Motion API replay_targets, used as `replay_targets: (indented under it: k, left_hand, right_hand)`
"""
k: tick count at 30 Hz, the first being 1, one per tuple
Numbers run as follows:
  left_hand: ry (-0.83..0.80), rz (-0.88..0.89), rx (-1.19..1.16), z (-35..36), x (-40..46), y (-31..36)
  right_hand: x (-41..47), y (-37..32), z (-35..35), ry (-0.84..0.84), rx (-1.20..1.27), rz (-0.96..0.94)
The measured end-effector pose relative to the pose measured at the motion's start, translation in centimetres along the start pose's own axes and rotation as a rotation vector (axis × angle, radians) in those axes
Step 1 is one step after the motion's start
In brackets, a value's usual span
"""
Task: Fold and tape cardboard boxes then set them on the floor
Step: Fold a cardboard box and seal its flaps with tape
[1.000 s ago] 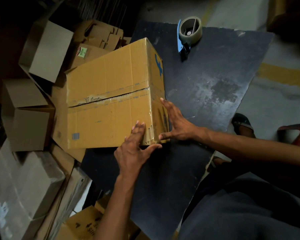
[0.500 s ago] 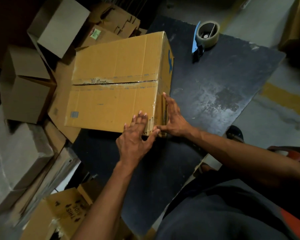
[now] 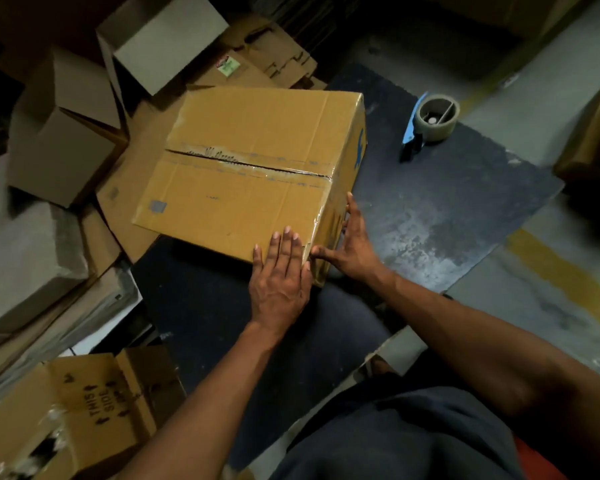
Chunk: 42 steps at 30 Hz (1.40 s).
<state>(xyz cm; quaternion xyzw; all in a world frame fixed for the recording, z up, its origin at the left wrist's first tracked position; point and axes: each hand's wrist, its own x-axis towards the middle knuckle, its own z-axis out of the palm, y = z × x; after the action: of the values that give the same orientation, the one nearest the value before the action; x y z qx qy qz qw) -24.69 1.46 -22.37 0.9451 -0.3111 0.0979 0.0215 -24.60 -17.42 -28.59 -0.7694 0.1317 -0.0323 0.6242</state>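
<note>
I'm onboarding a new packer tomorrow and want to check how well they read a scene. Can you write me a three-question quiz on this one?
1. True or false: the tape dispenser is in one of the person's hands.
2. Which part of the yellow box does the left hand press on?
A. the far left edge
B. the top face at the near right corner
C. the far end panel
3. Fill in: the right hand lies flat against the box's ____ face.

Key
1. False; it stands on the dark mat, beyond the box.
2. B
3. Right side
</note>
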Motion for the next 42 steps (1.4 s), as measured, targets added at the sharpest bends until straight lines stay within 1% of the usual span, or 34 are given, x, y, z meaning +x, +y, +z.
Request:
replay_targets:
  k: [2,5,7,8,9,10,12,13,15,17,20,21,23,24,25,26,28,29,31,33,35,38,39,40,41,42]
  left_hand:
    - [-0.016,-0.005,-0.027,-0.3,0.1,0.0]
    - [-0.033,-0.044,-0.190,-1.5,0.3,-0.3]
    - [0.010,-0.146,-0.318,-2.4,0.4,-0.6]
    - [0.053,-0.234,-0.358,-2.8,0.6,-0.7]
    - [0.100,-0.359,-0.397,-3.4,0.9,-0.8]
    - [0.125,-0.513,-0.451,-4.2,1.4,-0.9]
    - [0.148,-0.833,-0.585,-5.3,2.5,-1.3]
    - [0.164,-0.962,-0.659,-5.8,3.0,-1.5]
    - [0.221,-1.126,-0.770,-6.6,4.3,-2.0]
    - [0.228,-1.259,-0.851,-7.2,5.7,-2.5]
    - [0.260,-1.413,-1.000,-6.6,6.9,-3.6]
    - [0.269,-1.446,-1.053,-6.6,7.1,-4.0]
    - [0.305,-1.450,-1.166,-6.2,7.5,-4.7]
    - [0.323,-1.444,-1.212,-6.3,7.8,-4.8]
    - [0.328,-1.455,-1.221,-6.4,8.0,-5.0]
    - [0.349,-1.462,-1.202,-6.6,8.0,-5.1]
    - [0.331,-1.482,-1.083,-6.8,7.0,-5.6]
    - [0.288,-1.489,-0.994,-6.6,6.4,-5.9]
    - [0.205,-1.483,-0.824,-5.9,4.9,-6.5]
    - [0.171,-1.477,-0.698,-5.9,3.5,-7.3]
    - [0.122,-1.492,-0.573,-6.0,2.2,-8.3]
    - [-0.088,-1.478,-0.295,-6.3,1.3,-9.7]
    - [-0.138,-1.472,-0.221,-6.5,1.2,-9.9]
    - [-0.155,-1.467,-0.173,-6.6,1.2,-10.2]
    - [-0.152,-1.455,-0.146,-6.9,1.5,-10.3]
    - [-0.149,-1.434,-0.138,-7.2,1.9,-10.2]
  right_hand:
    - [-0.1,-0.5,-0.8,0.002,-0.034,-0.033]
    - [0.0,-2.4,-2.1,0.041,-0.110,-0.144]
    - [0.7,-4.4,-3.0,0.126,-0.165,-0.168]
    - [1.2,-5.7,-3.4,0.153,-0.204,-0.184]
    - [1.8,-6.9,-3.7,0.157,-0.236,-0.216]
    - [2.6,-8.2,-3.9,0.130,-0.247,-0.244]
    - [5.0,-11.0,-4.3,0.015,-0.242,-0.255]
    - [6.6,-12.4,-4.4,-0.037,-0.273,-0.265]
    - [10.8,-14.9,-4.5,-0.105,-0.476,-0.294]
    - [15.4,-16.5,-4.9,-0.156,-0.703,-0.253]
    - [21.0,-17.9,-5.9,-0.213,-0.856,-0.144]
    - [22.5,-18.0,-6.0,-0.248,-0.864,-0.082]
    - [24.8,-17.3,-6.2,-0.329,-0.841,0.008]
    - [25.5,-16.6,-6.2,-0.363,-0.892,0.008]
    - [25.6,-16.2,-6.1,-0.383,-0.994,-0.018]
    - [25.1,-16.3,-6.0,-0.411,-1.122,-0.055]
    - [22.5,-17.7,-5.3,-0.483,-1.324,-0.157]
    - [21.0,-18.3,-5.1,-0.518,-1.390,-0.171]
    - [17.9,-19.2,-5.1,-0.575,-1.453,-0.138]
    - [15.3,-19.6,-5.4,-0.617,-1.465,-0.109]
    - [12.4,-20.2,-5.9,-0.724,-1.428,-0.068]
    - [7.8,-21.9,-6.5,-0.969,-1.213,0.005]
    - [6.7,-22.3,-6.4,-1.060,-1.132,0.033]
    - [6.1,-22.3,-6.3,-1.120,-1.067,0.051]
    - [6.2,-22.3,-6.0,-1.139,-1.021,0.060]
    - [6.9,-21.9,-5.5,-1.086,-1.014,0.028]
